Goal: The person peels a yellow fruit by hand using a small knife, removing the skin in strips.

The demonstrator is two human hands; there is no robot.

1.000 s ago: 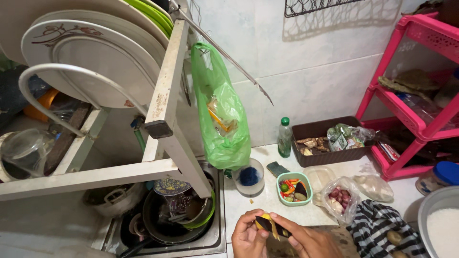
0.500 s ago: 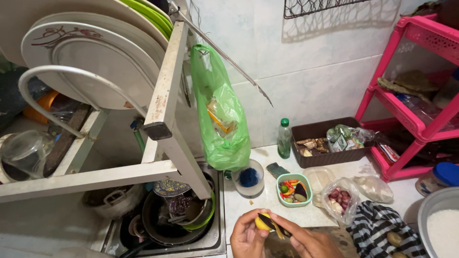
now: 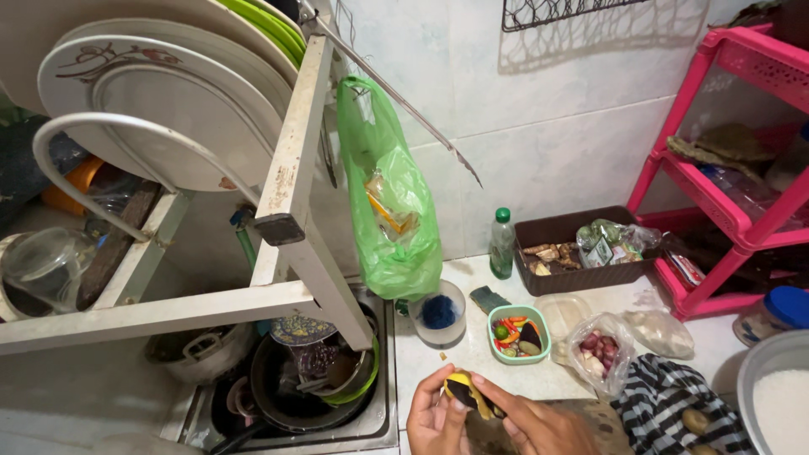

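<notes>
At the bottom centre of the frame we hold a small dark, round vegetable point(image 3: 462, 391), likely a little eggplant, between both hands. Our left hand point(image 3: 434, 421) cups it from below and the left, fingers curled around it in a firm grasp. Our right hand point(image 3: 535, 425) comes in from the right, its fingers closed over the vegetable's upper side; a yellowish strip point(image 3: 480, 406) shows under them, which could be exposed flesh, a curl of skin or a tool handle, and we cannot tell which. We judge the vegetable to be partly peeled or trimmed: much of its surface is dark, and only a patch reads yellow. Under our hands lies what looks like a wooden board point(image 3: 581, 413), mostly hidden. Just above, toward the centre, sits a green-rimmed tub point(image 3: 520, 334) of chillies, limes and dark pieces, so some ingredients look gathered already. To its right rest a clear bag of red shallots point(image 3: 597, 352) and a striped cloth point(image 3: 674, 409) at lower right. A white bowl of rice point(image 3: 779, 396) fills the lower right corner. At lower left, the sink point(image 3: 383, 421) is crowded with unwashed pans, and a green plastic bag point(image 3: 392, 202) hangs at the centre of the frame from the dish rack point(image 3: 291, 168).
</notes>
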